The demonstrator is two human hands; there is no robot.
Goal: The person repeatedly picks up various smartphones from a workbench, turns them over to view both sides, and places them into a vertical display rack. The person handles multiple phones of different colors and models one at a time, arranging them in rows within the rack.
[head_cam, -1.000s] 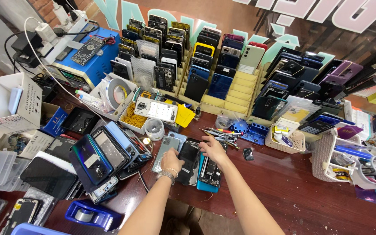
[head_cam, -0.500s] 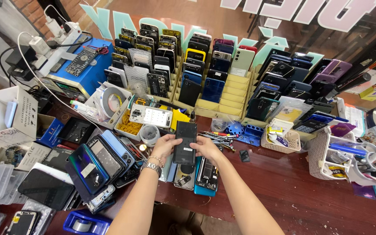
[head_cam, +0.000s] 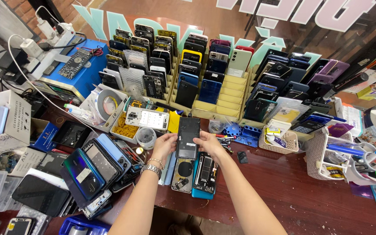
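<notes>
Nearest the camera: both forearms come in from the bottom edge, a metal bracelet on the left wrist.

Left hand and right hand each pinch one long edge of a dark phone panel, fingers curled round the sides. It is lifted clear of the bench, upright-ish, flat face toward the camera. Cannot tell if it is a screen or a back cover.

Directly under the hands, on the wooden bench: an opened phone body with a round coil, and just beside it an opened phone in a blue frame with the board and battery exposed. Both are uncovered, nothing closed up. My read: the strip-down is done, and the panel is out and in hand; refitting or swapping it is not done, and no tool is in either hand.

Left of that: a leaning stack of phones and back covers, and a small clear cup.

Mid bench: a tray of yellow rubber bands with a white phone frame lying across it, a roll of tape, a blue screwdriver holder, and a white basket on the right.

Far: wooden racks of phones stood on edge in rows, and a blue power supply at the far left.
</notes>
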